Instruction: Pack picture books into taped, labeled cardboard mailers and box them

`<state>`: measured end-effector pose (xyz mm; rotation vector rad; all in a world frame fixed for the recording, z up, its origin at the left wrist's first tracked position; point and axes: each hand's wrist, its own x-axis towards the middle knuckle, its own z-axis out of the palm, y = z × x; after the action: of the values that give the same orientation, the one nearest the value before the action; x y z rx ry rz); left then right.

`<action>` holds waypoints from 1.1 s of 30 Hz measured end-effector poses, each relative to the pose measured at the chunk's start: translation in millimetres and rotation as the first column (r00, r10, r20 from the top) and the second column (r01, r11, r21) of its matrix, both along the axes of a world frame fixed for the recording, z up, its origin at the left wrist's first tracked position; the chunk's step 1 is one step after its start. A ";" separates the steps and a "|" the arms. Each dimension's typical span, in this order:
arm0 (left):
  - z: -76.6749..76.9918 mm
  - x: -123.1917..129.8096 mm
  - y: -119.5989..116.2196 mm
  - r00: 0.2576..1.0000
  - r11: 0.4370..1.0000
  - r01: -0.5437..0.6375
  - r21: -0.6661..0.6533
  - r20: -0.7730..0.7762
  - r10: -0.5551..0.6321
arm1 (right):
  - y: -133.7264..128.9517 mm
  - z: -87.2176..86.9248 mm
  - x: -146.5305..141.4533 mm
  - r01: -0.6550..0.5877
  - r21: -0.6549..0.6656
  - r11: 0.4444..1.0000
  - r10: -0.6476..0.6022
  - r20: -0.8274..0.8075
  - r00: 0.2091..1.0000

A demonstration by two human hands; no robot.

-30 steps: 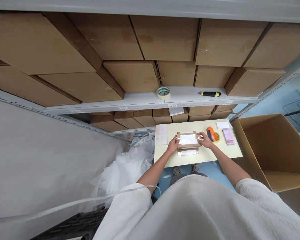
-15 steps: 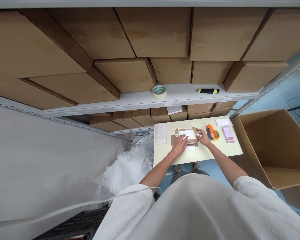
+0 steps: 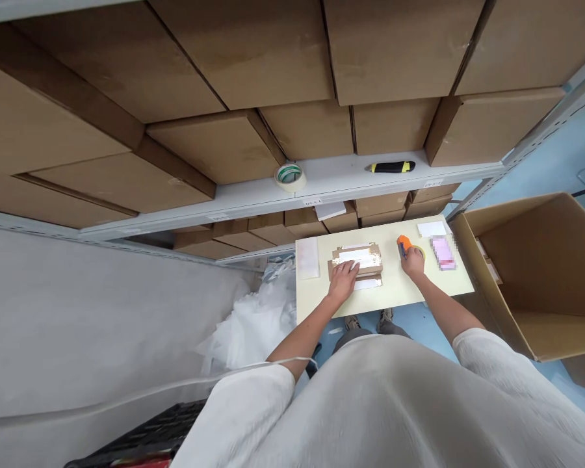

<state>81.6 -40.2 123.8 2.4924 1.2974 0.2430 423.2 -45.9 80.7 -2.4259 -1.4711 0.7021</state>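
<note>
On the pale table [image 3: 316,296] lies a small cardboard box [image 3: 376,260] with a white label on top and shiny tape at its right end. My left hand [image 3: 343,279] rests flat on the box's near left part, fingers stretched over the label. A second taped cardboard piece with white paper [image 3: 369,283] shows along the near side of the box. To the right, my right hand [image 3: 412,262] is closed around an orange tape dispenser [image 3: 403,242] with a yellowish roll, partly covered by the fingers.
White sheets [image 3: 309,257] lie at the table's left; a white card [image 3: 431,229] and a blurred pink item [image 3: 442,252] at its right. A large open carton [image 3: 556,260] stands beside it. Above, the shelf [image 3: 331,183] holds a tape roll [image 3: 290,176] and a utility knife [image 3: 392,167].
My right hand has left the box's right end, moved right and taken hold of the tape dispenser. My left hand stays on the box. The view has shifted slightly.
</note>
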 end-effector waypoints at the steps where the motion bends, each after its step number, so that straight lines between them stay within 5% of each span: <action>1: -0.4 0.4 -0.1 1.000 1.000 -0.005 -0.003 0.003 0.005 | 0.7 -0.7 -0.1 0.006 -0.028 1.000 -0.007 -0.012 1.000; 7: -3.4 0.5 0.1 1.000 1.000 -0.014 -0.008 0.008 0.014 | 2.2 5.7 -4.2 0.036 -0.108 0.993 -0.046 -0.092 0.995; 15: -4.8 0.5 0.9 0.999 1.000 -0.013 0.010 0.041 0.012 | 11.0 42.9 6.0 0.108 0.033 0.994 -0.101 -0.152 0.983; 18: -4.8 0.9 2.1 0.999 1.000 -0.013 0.014 0.052 0.012 | 21.9 64.9 10.3 0.138 0.132 0.982 -0.075 -0.401 0.913; 21: -5.5 1.5 3.5 0.997 1.000 -0.014 0.005 0.072 0.014 | 36.0 91.2 5.6 0.102 0.260 0.960 0.092 -0.638 0.765; 26: -6.6 -0.5 6.1 0.994 1.000 -0.003 -0.010 0.113 0.004 | 55.7 126.6 -28.1 0.053 0.293 0.955 0.208 -0.782 0.587; 29: -6.0 -4.5 8.1 0.992 0.999 0.021 -0.034 0.127 -0.017 | 60.2 130.9 -54.2 -0.009 0.277 0.961 0.237 -0.806 0.542; 33: -3.1 -9.5 10.1 0.989 0.997 0.051 -0.067 0.143 -0.041 | 60.6 124.8 -76.1 -0.098 0.219 0.971 0.234 -0.781 0.578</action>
<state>72.0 -30.1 120.6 2.3957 1.1707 0.3511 347.1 14.7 205.5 -1.4620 -1.2602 1.4281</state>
